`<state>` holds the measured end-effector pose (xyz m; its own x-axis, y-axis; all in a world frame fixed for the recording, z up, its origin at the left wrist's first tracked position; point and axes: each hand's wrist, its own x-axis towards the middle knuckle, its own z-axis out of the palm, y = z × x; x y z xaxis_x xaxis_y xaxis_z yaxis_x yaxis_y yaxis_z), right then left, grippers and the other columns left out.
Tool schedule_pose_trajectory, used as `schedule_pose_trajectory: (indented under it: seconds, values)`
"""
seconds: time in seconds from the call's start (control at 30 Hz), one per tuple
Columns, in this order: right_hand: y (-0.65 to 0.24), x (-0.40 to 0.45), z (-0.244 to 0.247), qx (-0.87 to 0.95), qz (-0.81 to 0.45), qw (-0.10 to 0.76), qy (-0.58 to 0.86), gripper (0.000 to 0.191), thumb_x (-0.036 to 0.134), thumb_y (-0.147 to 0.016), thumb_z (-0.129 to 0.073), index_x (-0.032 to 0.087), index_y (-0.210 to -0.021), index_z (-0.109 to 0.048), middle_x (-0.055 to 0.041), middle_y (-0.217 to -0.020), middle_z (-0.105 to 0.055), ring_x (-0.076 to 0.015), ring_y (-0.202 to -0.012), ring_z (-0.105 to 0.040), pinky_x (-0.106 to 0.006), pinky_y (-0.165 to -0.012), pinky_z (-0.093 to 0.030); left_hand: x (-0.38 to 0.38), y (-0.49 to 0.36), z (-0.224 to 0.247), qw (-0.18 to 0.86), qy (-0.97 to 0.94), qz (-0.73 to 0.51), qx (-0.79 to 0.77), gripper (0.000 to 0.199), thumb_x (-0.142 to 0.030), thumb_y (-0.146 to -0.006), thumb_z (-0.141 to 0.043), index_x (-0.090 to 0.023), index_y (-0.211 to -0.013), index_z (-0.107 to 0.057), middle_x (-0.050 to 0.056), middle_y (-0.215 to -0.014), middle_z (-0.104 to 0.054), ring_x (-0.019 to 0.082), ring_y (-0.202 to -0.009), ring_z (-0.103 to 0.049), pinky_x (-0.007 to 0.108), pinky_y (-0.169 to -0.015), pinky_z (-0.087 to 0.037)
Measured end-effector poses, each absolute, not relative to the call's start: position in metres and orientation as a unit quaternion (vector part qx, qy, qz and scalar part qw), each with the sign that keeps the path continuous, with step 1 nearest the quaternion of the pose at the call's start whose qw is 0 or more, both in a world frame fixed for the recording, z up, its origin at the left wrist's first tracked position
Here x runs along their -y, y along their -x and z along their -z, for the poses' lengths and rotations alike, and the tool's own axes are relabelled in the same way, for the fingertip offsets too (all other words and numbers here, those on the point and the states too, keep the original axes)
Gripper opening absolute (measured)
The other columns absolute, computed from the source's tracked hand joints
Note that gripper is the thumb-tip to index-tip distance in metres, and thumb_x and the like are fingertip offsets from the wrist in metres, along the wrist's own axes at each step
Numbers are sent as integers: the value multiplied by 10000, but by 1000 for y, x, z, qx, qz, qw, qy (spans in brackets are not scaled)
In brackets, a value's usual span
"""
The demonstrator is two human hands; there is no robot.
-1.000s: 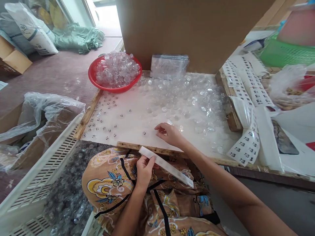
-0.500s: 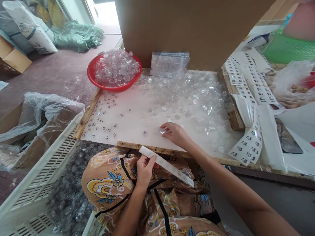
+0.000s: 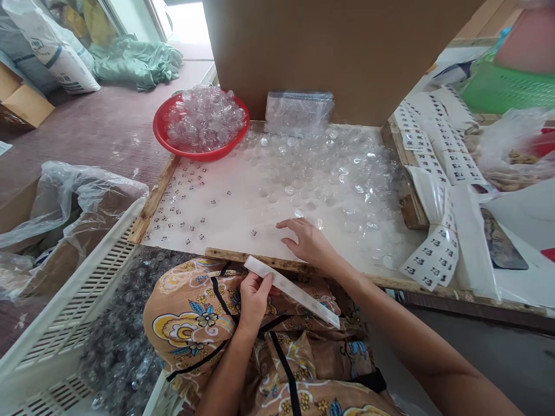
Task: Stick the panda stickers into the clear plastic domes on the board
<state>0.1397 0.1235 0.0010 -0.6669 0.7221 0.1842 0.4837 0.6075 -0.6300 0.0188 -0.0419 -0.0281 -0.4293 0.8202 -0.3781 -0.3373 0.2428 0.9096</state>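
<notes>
Over my lap, my left hand (image 3: 255, 294) pinches a long white sticker strip (image 3: 299, 294) near its upper end, thumb on top; faint dark marks show through it. My right hand (image 3: 306, 240) is held just over the white tabletop (image 3: 229, 231), thumb and fingers apart, and I see nothing between them. To its left lies one small clear piece with a black print (image 3: 254, 233). Beyond it spreads a crowd of clear round plastic pieces (image 3: 329, 167). More printed pieces (image 3: 182, 211) sit in loose rows at the left of the table.
A red bowl (image 3: 160, 136) heaped with clear pieces stands at the back left. Printed sticker strips (image 3: 433, 254) lie along the right edge. A white crate (image 3: 78, 300) holding dark-printed clear pieces is below left. A cardboard sheet (image 3: 338, 52) rises behind the table.
My right hand has shifted slightly left, and its fingers have spread from around a clear round piece. The left hand and strip have stayed nearly still.
</notes>
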Motion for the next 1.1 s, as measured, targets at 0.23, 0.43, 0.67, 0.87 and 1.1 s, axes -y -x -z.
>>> schedule_pose_trajectory:
  seconds: [0.23, 0.43, 0.67, 0.87, 1.1]
  values:
    - [-134, -120, 6, 875, -291, 218, 319, 270, 92, -814, -611, 206, -1058, -627, -82, -1056, -709, -268, -1032, -618, -433, -909, -487, 41, -19, 24, 500, -183, -583, -614, 323, -428, -696, -775, -132, -772, -670, 19, -628, -666, 155, -484, -617, 272, -485, -538]
    - [-146, -121, 3, 856, -301, 220, 357, 298, 101, -829, -551, 215, -1099, -602, -76, -1067, -675, -215, -905, -658, -334, -790, -510, 41, -19, 25, 499, -183, -581, -616, 324, -430, -698, -774, -133, -777, -673, 23, -633, -672, 162, -492, -625, 287, -502, -550]
    - [-147, -121, 3, 863, -276, 220, 361, 217, 211, -845, -649, 202, -1058, -611, -94, -1010, -659, -245, -905, -637, -368, -788, -509, 42, -19, 25, 496, -189, -583, -615, 308, -416, -717, -762, -127, -776, -673, 20, -637, -667, 150, -499, -615, 270, -494, -544]
    - [-138, -118, 5, 880, -288, 205, 317, 366, 250, -771, -759, 209, -1097, -598, -98, -1075, -612, -269, -1008, -602, -403, -855, -509, 41, -20, 23, 500, -186, -585, -610, 316, -419, -709, -767, -130, -790, -669, 24, -661, -677, 152, -504, -621, 274, -499, -550]
    - [-112, -146, -5, 885, -230, 222, 337, 274, 213, -870, -653, 211, -1139, -607, -123, -1120, -625, -291, -1037, -581, -443, -877, -492, 42, -19, 27, 497, -188, -586, -612, 312, -425, -714, -766, -133, -780, -677, 25, -653, -675, 157, -502, -622, 284, -503, -554]
